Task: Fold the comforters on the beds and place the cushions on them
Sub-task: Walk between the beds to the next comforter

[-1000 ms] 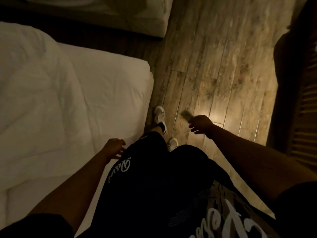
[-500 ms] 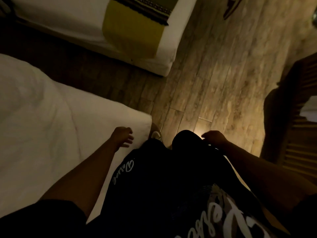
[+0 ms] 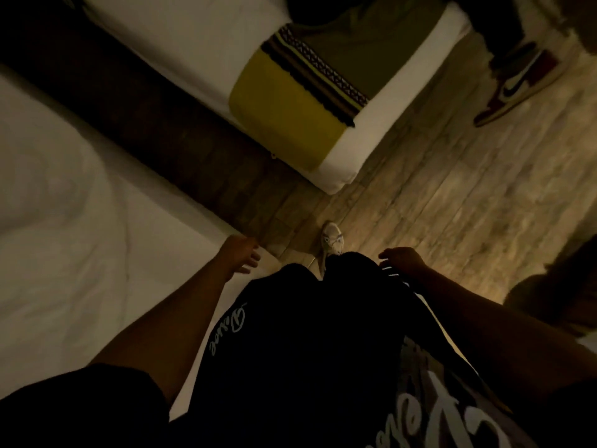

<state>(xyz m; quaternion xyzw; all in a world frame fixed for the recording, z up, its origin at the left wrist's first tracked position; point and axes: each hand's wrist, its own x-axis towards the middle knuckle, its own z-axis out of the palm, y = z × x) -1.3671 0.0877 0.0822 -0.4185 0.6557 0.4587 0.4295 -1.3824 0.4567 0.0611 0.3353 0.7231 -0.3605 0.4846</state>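
A white comforter (image 3: pixel 64 240) covers the near bed on the left, rumpled toward the far left. My left hand (image 3: pixel 240 255) hangs at that bed's foot corner, fingers loose and holding nothing. My right hand (image 3: pixel 402 261) hangs over the wooden floor beside my dark shorts, also holding nothing. A second bed (image 3: pixel 200 37) stands further ahead, with white bedding and a yellow, olive and patterned runner (image 3: pixel 290 108) draped across its foot. No cushions show in view.
A dark strip of floor (image 3: pixel 168 130) separates the two beds. Another person's foot in a red, white and black sneaker (image 3: pixel 517 88) stands on the wooden floor (image 3: pixel 452 195) at the upper right. A dark piece of furniture (image 3: pixel 555 302) sits at the right edge.
I have walked along the near bed toward its foot; the second bed and its runner have come further into view. The other person's sneaker has appeared. Both hands stay loose and hold nothing.
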